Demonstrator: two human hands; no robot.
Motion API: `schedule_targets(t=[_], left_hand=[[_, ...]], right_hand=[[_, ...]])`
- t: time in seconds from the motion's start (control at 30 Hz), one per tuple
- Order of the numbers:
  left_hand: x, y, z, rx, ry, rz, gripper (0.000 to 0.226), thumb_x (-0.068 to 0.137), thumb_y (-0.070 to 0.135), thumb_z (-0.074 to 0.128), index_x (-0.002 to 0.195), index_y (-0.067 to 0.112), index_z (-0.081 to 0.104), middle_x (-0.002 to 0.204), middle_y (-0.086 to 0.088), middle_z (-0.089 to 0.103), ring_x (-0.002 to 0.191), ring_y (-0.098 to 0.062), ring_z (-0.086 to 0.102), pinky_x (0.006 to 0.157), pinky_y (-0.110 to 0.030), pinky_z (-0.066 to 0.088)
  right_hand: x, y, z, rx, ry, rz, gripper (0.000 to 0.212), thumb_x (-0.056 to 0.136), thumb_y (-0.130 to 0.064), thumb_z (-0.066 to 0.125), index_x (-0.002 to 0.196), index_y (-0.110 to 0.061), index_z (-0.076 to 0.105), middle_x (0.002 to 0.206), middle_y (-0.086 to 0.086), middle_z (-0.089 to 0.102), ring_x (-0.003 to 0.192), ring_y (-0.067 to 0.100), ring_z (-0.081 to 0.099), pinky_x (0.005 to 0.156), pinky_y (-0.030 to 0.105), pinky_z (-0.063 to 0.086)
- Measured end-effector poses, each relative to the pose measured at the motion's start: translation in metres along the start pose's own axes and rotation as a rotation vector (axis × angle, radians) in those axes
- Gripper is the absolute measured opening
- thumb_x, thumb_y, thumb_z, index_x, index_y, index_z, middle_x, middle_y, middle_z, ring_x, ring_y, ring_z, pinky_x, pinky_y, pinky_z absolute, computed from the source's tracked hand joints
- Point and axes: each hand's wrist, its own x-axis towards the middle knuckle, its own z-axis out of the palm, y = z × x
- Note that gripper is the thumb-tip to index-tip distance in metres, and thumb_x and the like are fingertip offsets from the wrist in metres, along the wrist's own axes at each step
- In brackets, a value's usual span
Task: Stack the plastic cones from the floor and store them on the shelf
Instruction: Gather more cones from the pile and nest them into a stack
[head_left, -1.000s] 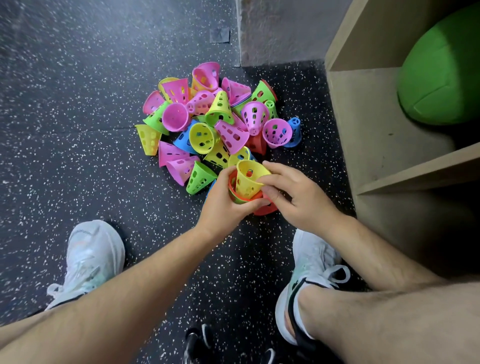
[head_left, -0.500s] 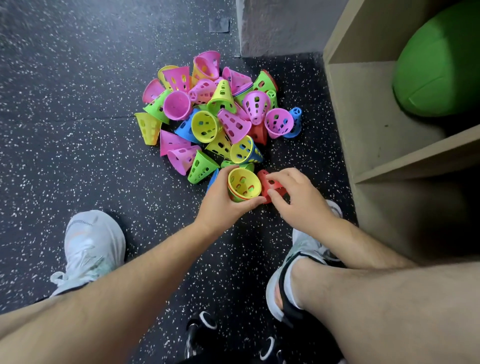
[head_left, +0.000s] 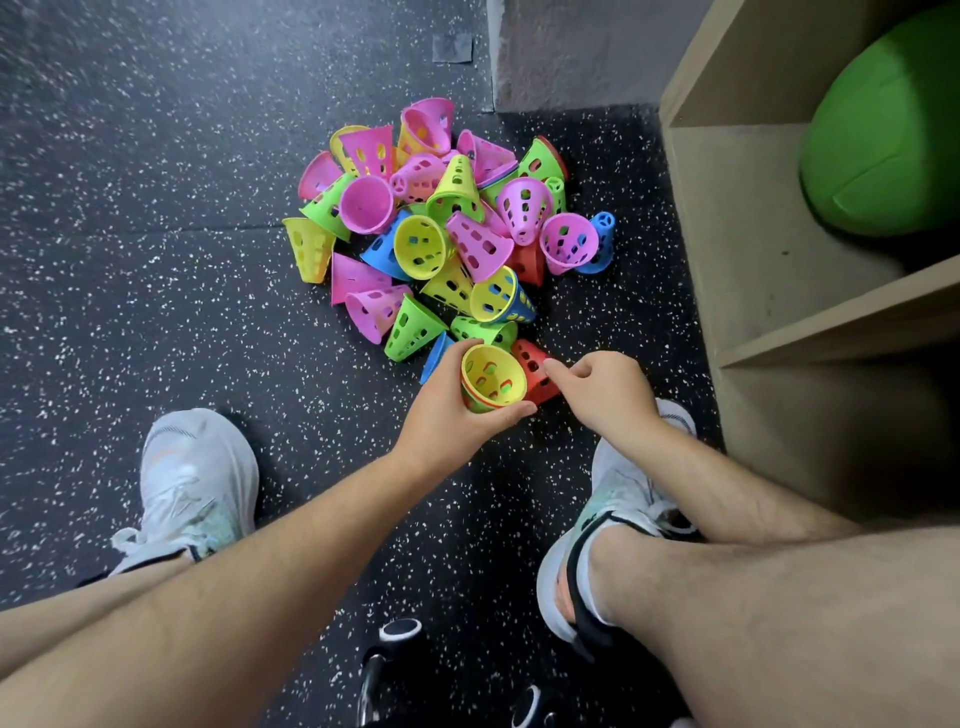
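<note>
A pile of perforated plastic cones (head_left: 441, 234) in pink, yellow, green, blue and red lies on the speckled black floor. My left hand (head_left: 447, 410) grips a small nested stack of cones (head_left: 491, 379), a yellow one on top, its mouth facing up. Just right of the stack lies a red cone (head_left: 532, 364) on its side. My right hand (head_left: 602, 389) rests against it with the thumb and forefinger pinched at its edge; a firm grip is not clear. The wooden shelf (head_left: 810, 322) stands at the right.
A large green ball (head_left: 888, 124) fills the upper shelf compartment. A grey wall corner (head_left: 571, 47) rises behind the pile. My two white shoes (head_left: 197, 483) stand on the floor, the right one close to the shelf. A black-and-white object (head_left: 400, 631) lies between my legs.
The yellow cone has been pushed down into the stack in my left hand. My right hand let it go and moved right to the red cone on the floor.
</note>
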Motion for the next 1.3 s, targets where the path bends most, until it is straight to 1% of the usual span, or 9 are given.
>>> schedule_targets(t=[0.13, 0.23, 0.4, 0.6, 0.8, 0.87, 1.03, 1.2, 1.3], left_hand=[[0.002, -0.002, -0.003, 0.001, 0.008, 0.005, 0.087, 0.068, 0.052, 0.091, 0.139, 0.027, 0.047, 0.123, 0.021, 0.06, 0.114, 0.0, 0.058, 0.101, -0.025, 0.046], [0.002, -0.004, -0.006, -0.003, 0.003, -0.001, 0.085, 0.069, 0.052, 0.091, 0.137, 0.029, 0.047, 0.123, 0.021, 0.059, 0.113, 0.004, 0.057, 0.098, -0.021, 0.045], [0.003, -0.006, -0.008, -0.009, 0.008, -0.005, 0.083, 0.068, 0.053, 0.091, 0.135, 0.033, 0.047, 0.121, 0.022, 0.06, 0.112, 0.005, 0.058, 0.099, -0.025, 0.047], [0.007, 0.0, -0.006, -0.06, 0.013, 0.024, 0.082, 0.067, 0.049, 0.094, 0.133, 0.029, 0.049, 0.121, 0.017, 0.063, 0.11, 0.004, 0.061, 0.098, -0.027, 0.051], [0.009, 0.007, -0.005, -0.078, 0.049, 0.041, 0.067, 0.074, 0.042, 0.09, 0.126, 0.034, 0.048, 0.116, 0.02, 0.063, 0.104, 0.012, 0.059, 0.087, -0.009, 0.045], [0.01, 0.008, -0.005, -0.066, 0.055, 0.034, 0.07, 0.072, 0.047, 0.09, 0.126, 0.038, 0.046, 0.115, 0.023, 0.062, 0.105, 0.013, 0.059, 0.088, -0.009, 0.045], [0.02, 0.014, -0.004, -0.077, 0.134, 0.038, 0.076, 0.066, 0.046, 0.094, 0.126, 0.031, 0.052, 0.115, 0.025, 0.06, 0.107, 0.012, 0.058, 0.092, -0.009, 0.044], [0.026, 0.017, -0.01, -0.07, 0.166, 0.016, 0.071, 0.067, 0.051, 0.092, 0.123, 0.036, 0.051, 0.114, 0.023, 0.061, 0.106, 0.007, 0.06, 0.093, -0.015, 0.048], [0.03, 0.015, -0.015, -0.083, 0.182, -0.005, 0.072, 0.066, 0.052, 0.092, 0.123, 0.037, 0.052, 0.116, 0.021, 0.062, 0.107, 0.002, 0.062, 0.097, -0.026, 0.052]], right_hand=[[-0.002, 0.001, 0.0, 0.145, 0.035, 0.032, 0.026, 0.088, -0.037, 0.059, 0.072, -0.018, 0.068, 0.07, -0.007, 0.068, 0.075, 0.019, 0.065, 0.069, 0.032, 0.052], [-0.009, 0.002, -0.007, 0.156, 0.12, -0.022, 0.02, 0.091, -0.036, 0.057, 0.08, -0.023, 0.066, 0.076, -0.009, 0.068, 0.077, 0.018, 0.064, 0.074, 0.036, 0.053], [-0.012, -0.001, -0.017, 0.421, 0.363, -0.477, 0.012, 0.097, -0.022, 0.062, 0.094, -0.015, 0.071, 0.103, -0.001, 0.06, 0.099, 0.015, 0.06, 0.089, 0.041, 0.052], [-0.019, -0.016, -0.019, 0.404, 0.184, -0.783, 0.011, 0.094, -0.01, 0.068, 0.102, -0.006, 0.074, 0.112, 0.01, 0.057, 0.108, 0.011, 0.058, 0.097, 0.023, 0.046], [-0.02, -0.016, -0.014, 0.411, -0.013, -0.804, 0.014, 0.094, -0.016, 0.069, 0.106, -0.011, 0.073, 0.118, 0.003, 0.058, 0.116, 0.016, 0.059, 0.1, 0.039, 0.05], [-0.017, -0.018, -0.016, 0.421, -0.066, -0.803, 0.019, 0.097, -0.017, 0.064, 0.113, -0.01, 0.069, 0.12, 0.001, 0.057, 0.115, 0.019, 0.059, 0.096, 0.042, 0.053], [0.021, -0.022, -0.03, 0.284, 0.049, -0.741, 0.026, 0.099, -0.011, 0.055, 0.122, -0.013, 0.066, 0.121, -0.002, 0.055, 0.106, 0.009, 0.057, 0.096, 0.039, 0.05], [0.063, -0.038, -0.031, -0.068, 0.005, -0.747, 0.039, 0.097, -0.014, 0.056, 0.134, -0.027, 0.061, 0.137, 0.003, 0.043, 0.114, 0.02, 0.048, 0.1, 0.04, 0.048], [0.073, -0.047, -0.022, -0.254, -0.027, -0.793, 0.034, 0.097, -0.018, 0.058, 0.129, -0.025, 0.064, 0.145, 0.007, 0.038, 0.123, 0.028, 0.043, 0.096, 0.045, 0.049]])
